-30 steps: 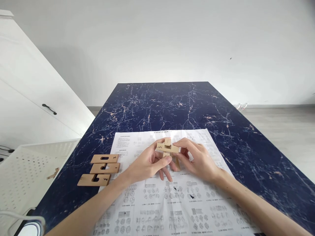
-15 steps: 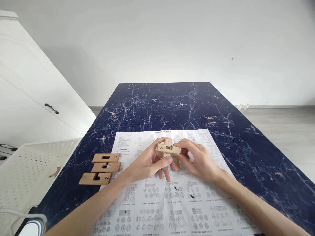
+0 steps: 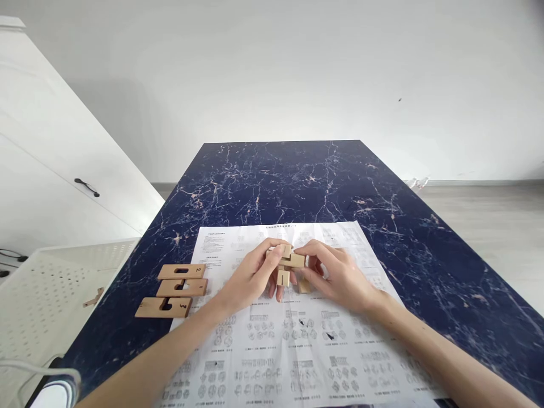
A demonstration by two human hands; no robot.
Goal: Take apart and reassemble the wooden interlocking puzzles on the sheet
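A partly interlocked wooden burr puzzle (image 3: 294, 260) of pale blocks is held just above the printed sheet (image 3: 272, 362). My left hand (image 3: 250, 276) is closed around its left side, with the thumb lying over the top block. From the right, the thumb and fingers of my right hand (image 3: 340, 276) pinch the end of a bar. One block end with a dark mark points toward me. Below the right fingers another wooden piece (image 3: 304, 285) shows in part; whether it joins the puzzle I cannot tell.
Three flat slotted wooden pieces (image 3: 182, 288), marked with numbers, lie left of my left hand, partly over the sheet's edge. The table (image 3: 276, 187) has a dark blue marbled top. At the left stand a white perforated surface (image 3: 46, 300) and a white cabinet (image 3: 55, 124).
The puzzle has been turned in my hands, so a marked block end now faces me. My left thumb has moved from the lower front up onto the top block.
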